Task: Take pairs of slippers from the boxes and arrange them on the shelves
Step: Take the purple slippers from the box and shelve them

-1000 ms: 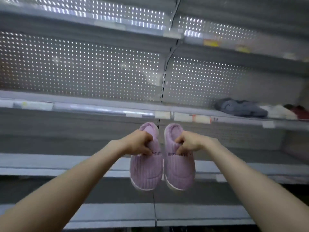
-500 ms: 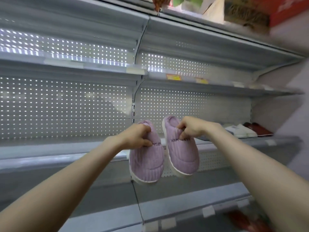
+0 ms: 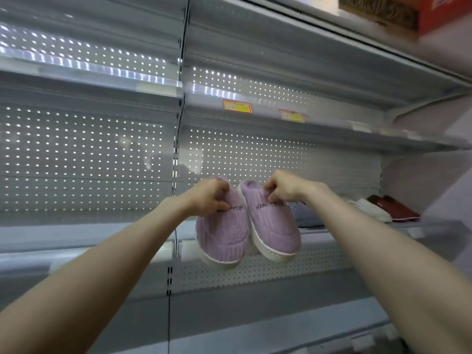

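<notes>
The pair of lilac ribbed slippers hangs in the air in front of the middle shelf (image 3: 76, 235), toes down. The left hand (image 3: 208, 198) grips the left slipper (image 3: 222, 233) at its collar, fingers curled into the opening and thumb pressed on the stitched lettering. The right hand (image 3: 286, 186) pinches the right slipper (image 3: 273, 226) in the same way. The two slippers touch along their inner sides, and the right one sits a little higher, its white sole edge overlapping the left one. Their heels stand above the shelf's front lip and their toes hang below it. Neither rests on the board.

Left of the pair, the grey board of the shelf shows all the way to the frame's edge. Just to the right, partly behind the right wrist, a grey pair of slippers (image 3: 306, 217) lies on the same board. Next come a white slipper (image 3: 370, 209) and a dark red pair (image 3: 398, 208), near the shelf's right end by the wall.

A slotted upright (image 3: 175, 162) divides the perforated back panel (image 3: 89, 162) just left of the hands. A tall stretch of that panel separates the board from the upper shelf (image 3: 332, 129), whose front rail carries two orange price labels (image 3: 237, 106). A red box (image 3: 444, 14) sits on top at the upper right corner.
</notes>
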`<state>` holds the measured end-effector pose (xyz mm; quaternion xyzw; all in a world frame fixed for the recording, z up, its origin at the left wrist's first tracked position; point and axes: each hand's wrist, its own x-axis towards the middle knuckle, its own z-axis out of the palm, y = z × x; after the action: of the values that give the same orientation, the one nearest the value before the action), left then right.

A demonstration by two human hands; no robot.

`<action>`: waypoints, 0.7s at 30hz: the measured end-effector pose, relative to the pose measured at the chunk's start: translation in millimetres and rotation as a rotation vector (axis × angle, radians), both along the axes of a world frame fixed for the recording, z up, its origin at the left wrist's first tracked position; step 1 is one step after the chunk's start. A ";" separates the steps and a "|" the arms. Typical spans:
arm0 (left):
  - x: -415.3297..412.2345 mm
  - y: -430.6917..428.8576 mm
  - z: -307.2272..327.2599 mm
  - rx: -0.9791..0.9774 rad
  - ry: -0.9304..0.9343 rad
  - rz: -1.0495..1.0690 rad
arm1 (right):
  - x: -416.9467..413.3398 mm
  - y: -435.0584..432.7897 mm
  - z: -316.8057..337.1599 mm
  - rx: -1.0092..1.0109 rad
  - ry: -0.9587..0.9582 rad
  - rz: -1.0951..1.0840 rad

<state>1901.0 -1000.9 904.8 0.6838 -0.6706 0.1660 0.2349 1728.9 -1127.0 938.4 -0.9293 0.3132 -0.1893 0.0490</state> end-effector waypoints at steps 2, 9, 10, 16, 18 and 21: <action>0.4 -25.2 3.2 0.006 0.031 0.041 | 4.5 -28.8 1.9 0.013 0.000 0.019; 14.3 -110.3 2.6 0.049 0.099 0.149 | 26.0 -117.8 1.1 0.068 -0.053 0.121; 15.2 -118.9 2.5 0.050 0.097 0.164 | 30.5 -128.9 1.1 0.070 -0.059 0.132; 22.4 -161.8 -4.4 0.078 0.094 0.224 | 55.3 -176.1 -5.5 0.121 -0.012 0.184; 28.0 -172.1 -8.4 0.122 0.087 0.233 | 61.4 -186.3 -9.8 0.132 0.018 0.184; 34.6 -181.9 -13.8 0.185 0.091 0.257 | 68.8 -197.5 -14.9 0.122 0.058 0.188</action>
<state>1935.6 -1182.7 891.0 0.7893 -0.5788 0.1013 0.1780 1797.7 -1324.4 923.5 -0.9550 0.2370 -0.1375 0.1137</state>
